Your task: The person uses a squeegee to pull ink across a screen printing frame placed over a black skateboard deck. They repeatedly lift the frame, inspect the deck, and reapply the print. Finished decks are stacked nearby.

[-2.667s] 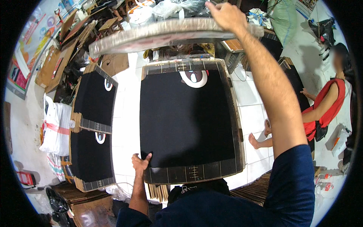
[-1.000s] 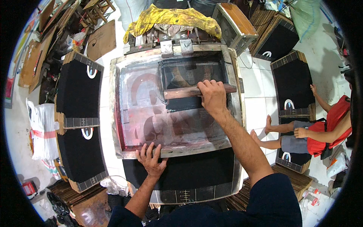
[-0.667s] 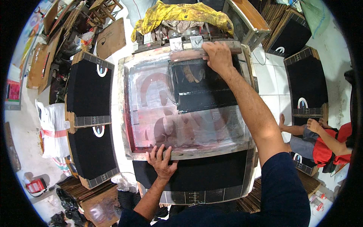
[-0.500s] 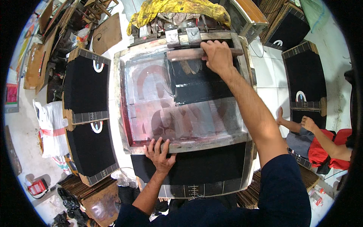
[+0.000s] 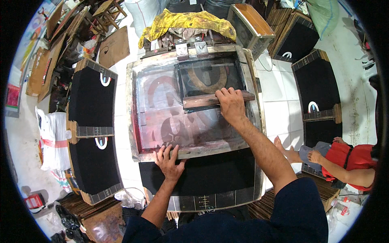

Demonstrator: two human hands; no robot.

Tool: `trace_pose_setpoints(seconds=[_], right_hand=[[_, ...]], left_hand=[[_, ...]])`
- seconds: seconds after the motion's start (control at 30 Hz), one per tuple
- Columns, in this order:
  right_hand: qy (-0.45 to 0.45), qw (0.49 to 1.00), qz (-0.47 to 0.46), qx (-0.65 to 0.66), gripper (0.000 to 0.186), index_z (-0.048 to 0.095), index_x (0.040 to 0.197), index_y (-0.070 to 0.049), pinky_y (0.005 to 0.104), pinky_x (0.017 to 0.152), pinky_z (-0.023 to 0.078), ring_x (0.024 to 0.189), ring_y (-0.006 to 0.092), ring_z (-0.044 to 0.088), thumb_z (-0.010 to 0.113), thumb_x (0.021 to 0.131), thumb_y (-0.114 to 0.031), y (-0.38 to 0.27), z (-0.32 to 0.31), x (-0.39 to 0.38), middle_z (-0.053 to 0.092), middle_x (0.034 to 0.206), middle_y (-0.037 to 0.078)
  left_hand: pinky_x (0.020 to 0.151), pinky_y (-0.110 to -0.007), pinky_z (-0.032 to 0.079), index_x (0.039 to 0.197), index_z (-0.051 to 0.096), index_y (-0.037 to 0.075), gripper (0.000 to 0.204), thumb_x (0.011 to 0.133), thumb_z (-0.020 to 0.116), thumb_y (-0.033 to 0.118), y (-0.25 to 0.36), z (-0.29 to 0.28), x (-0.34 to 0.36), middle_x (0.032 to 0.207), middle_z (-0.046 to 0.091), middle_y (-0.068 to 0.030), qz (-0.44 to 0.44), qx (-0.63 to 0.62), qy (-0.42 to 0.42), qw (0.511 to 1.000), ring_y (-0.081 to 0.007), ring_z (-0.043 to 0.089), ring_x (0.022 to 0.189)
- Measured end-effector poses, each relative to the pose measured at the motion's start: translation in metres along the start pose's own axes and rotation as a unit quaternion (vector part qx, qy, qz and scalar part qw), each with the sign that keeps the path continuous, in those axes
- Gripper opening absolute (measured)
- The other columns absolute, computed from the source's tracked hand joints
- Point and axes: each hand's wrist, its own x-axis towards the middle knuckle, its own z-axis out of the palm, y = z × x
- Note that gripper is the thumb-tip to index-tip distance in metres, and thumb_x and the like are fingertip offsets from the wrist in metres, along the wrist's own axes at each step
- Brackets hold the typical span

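- Screen frame point(image 5: 133, 117): mesh from 8 to 11 o'clock is open for passage.
- Squeegee point(image 5: 202, 100) spans the mesh centre-right, blocking travel toward 12 o'clock.
- Clamps point(image 5: 190, 49) and yellow cloth point(image 5: 190, 20) obstruct 12 o'clock.
- Black boards point(image 5: 93, 121) close 9 o'clock; a seated person point(image 5: 348, 166) occupies 4 o'clock.

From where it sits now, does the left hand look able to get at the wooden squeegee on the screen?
Probably yes. The left hand presses flat on the near rail of the screen frame, and only open mesh lies between it and the squeegee. The right hand grips the squeegee's right part, leaving its left end bare.
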Motion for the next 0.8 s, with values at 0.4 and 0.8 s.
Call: trace_pose_setpoints(seconds=[0.4,0.8], right_hand=[[0.012,0.999,-0.013,0.051,0.037,0.068,0.108,-0.011,0.0463,0.086,0.046,0.099,0.03,0.065,0.077,0.073,-0.003,0.019,-0.024,0.047,0.07,0.101,0.007],[-0.112,0.991,-0.013,0.07,0.045,0.07,0.118,-0.014,0.0514,0.097,0.048,0.11,0.0331,0.07,0.085,0.077,-0.026,0.072,0.02,0.155,0.075,0.113,0.012]], left_hand=[[0.086,-0.046,0.038,0.106,0.077,0.012,0.052,0.061,0.094,0.031,0.004,-0.036,0.033,0.099,0.065,-0.0033,0.031,-0.065,-0.048,0.996,-0.0266,0.056,0.093],[0.09,-0.047,0.041,0.106,0.077,0.011,0.051,0.059,0.094,0.026,0.007,-0.039,0.035,0.102,0.067,-0.0041,0.002,-0.05,-0.089,0.995,-0.0272,0.058,0.095]])
